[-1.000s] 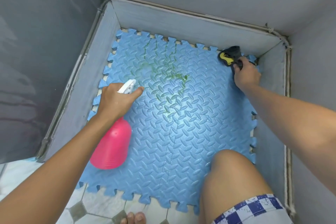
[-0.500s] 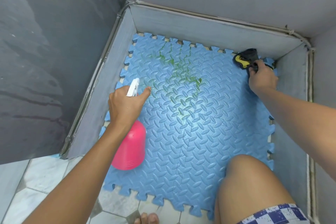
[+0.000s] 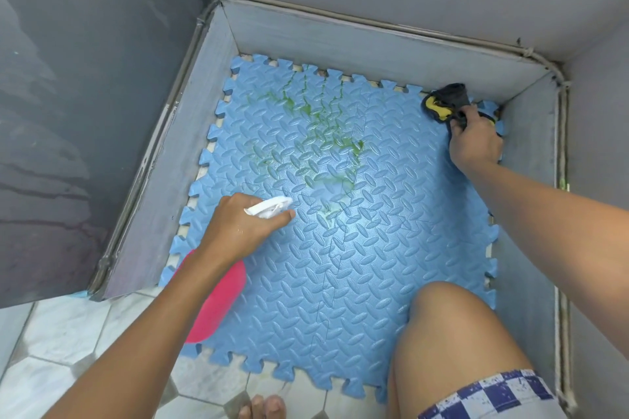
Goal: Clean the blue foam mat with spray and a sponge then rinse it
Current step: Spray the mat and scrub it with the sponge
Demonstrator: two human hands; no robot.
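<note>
While the left hand (image 3: 238, 228) grips the spray bottle (image 3: 218, 303), nozzle aimed at the green stain (image 3: 323, 133) on the blue foam mat (image 3: 357, 265), the right hand (image 3: 476, 143) clutches the sponge (image 3: 439, 102) in the mat's far-right corner, stain well to its left.

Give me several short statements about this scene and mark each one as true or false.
1. The left hand grips a pink spray bottle. True.
2. Green streaks lie on the far part of the blue foam mat. True.
3. The right hand holds the yellow and black sponge at the mat's near edge. False: at the far right corner.
4. The mat lies on a table. False: it lies on the floor, between grey walls.
</note>
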